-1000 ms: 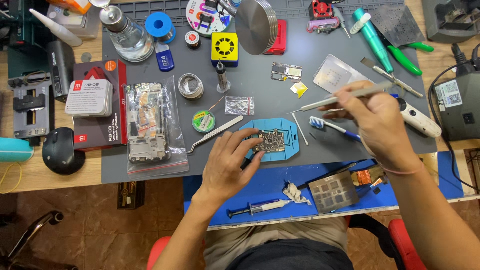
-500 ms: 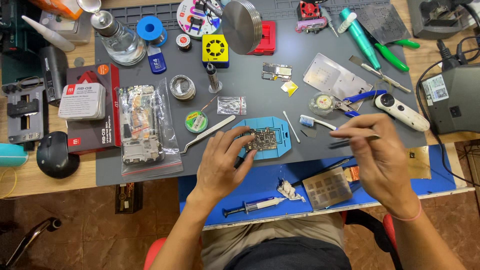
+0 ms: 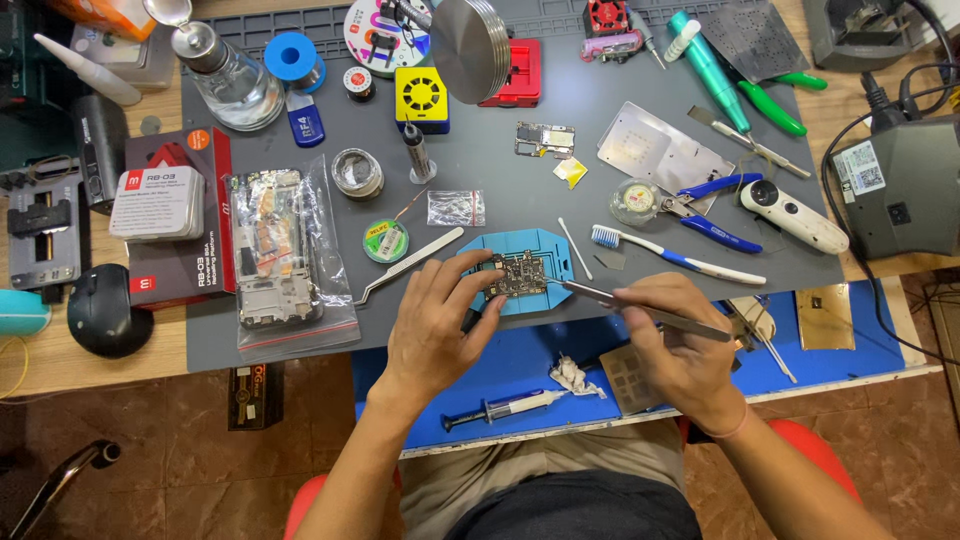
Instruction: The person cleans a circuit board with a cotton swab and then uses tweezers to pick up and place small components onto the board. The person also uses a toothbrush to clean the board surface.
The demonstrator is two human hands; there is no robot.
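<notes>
Grey work mat (image 3: pixel 520 200), crowded with tools. Circuit board (image 3: pixel 517 275) sits in the blue holder (image 3: pixel 545 250) at the mat's front edge. Left hand (image 3: pixel 435 325) steadies board and holder, fingers curled against them. Right hand (image 3: pixel 680 345) pinches tweezers (image 3: pixel 640 308), tips just beside the board. Risk: a slip gouges components; weak bracing lets the board shift

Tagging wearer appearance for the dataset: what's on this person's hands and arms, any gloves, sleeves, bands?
Both hands are bare, no gloves: left hand, right hand. Both forearms are uncovered as far as the frame shows, so no sleeves are visible. The right wrist wears a thin pink band. No watch or rings can be made out.
</notes>
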